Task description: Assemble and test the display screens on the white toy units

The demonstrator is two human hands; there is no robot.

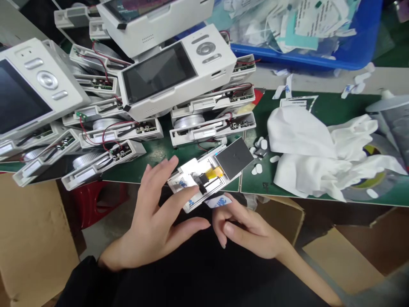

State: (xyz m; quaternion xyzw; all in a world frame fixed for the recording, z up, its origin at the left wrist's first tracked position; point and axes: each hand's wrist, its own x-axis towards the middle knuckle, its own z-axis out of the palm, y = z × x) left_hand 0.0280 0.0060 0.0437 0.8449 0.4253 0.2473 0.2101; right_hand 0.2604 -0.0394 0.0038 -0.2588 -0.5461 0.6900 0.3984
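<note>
A white camera housing (209,160) lies at the front edge of the green table, tilted, with a dark screen (234,158) folded out and an orange ribbon cable (214,172) showing. My left hand (156,217) is open over its left end, fingers spread, with the index fingertip touching the housing beside white tape bits with blue print. My right hand (244,228) is below the housing with its fingers curled. At its index fingertip sits a white adhesive backing strip (218,201) with blue lettering; how the fingers grip it is partly hidden.
Assembled white cameras (179,70) rest on stacked open housings (214,128) with red wires at the left and centre. A blue bin (335,62) of scraps stands behind. White cloths (300,132) cover a tape roll (380,183) at right. Small white pads (257,168) lie near the housing.
</note>
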